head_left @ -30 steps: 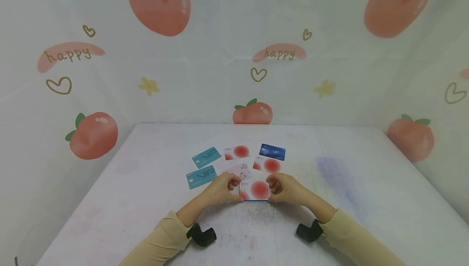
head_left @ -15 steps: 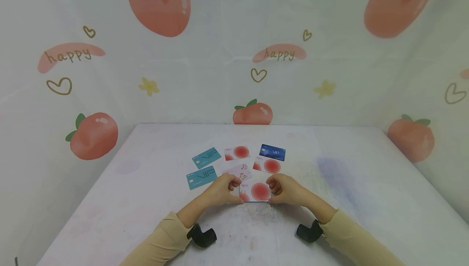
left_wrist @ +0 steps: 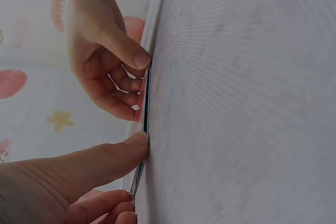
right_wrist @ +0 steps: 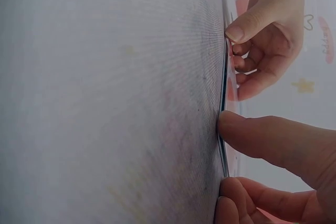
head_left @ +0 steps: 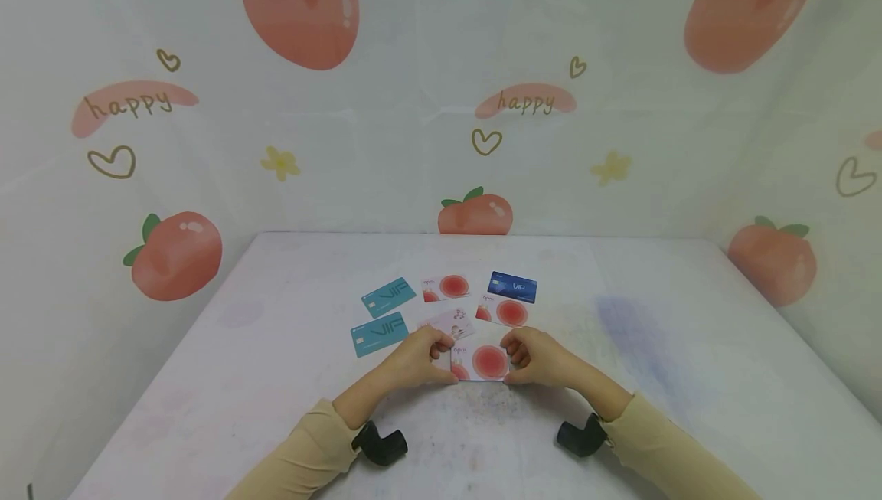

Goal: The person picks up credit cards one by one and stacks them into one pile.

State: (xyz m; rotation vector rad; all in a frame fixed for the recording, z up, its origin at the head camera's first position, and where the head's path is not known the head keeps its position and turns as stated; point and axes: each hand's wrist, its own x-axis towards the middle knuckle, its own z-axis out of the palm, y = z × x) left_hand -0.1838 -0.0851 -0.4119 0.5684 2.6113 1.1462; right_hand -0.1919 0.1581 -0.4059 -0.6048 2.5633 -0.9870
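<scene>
Both hands hold a thin stack of cards (head_left: 480,363) low over the table, one hand at each short side. On its top lies a white card with red circles. My left hand (head_left: 416,354) grips the left edge between thumb and fingers, and my right hand (head_left: 541,356) grips the right edge the same way. Dark, thin card edges (left_wrist: 146,100) show between the thumbs in the left wrist view. Just beyond the stack lies a pale pink card (head_left: 455,321), partly covered by the left fingers.
Two teal VIP cards (head_left: 388,297) lie at the left. Behind the stack are a white card with red circles (head_left: 445,288) and, to its right, a dark blue VIP card (head_left: 513,286) touching another red-circled card (head_left: 506,311). A printed curtain (head_left: 386,140) hangs behind the table.
The blue strip that stuck out below the top card's near edge has gone from sight, so the stack looks more even. The hands have hardly moved.
</scene>
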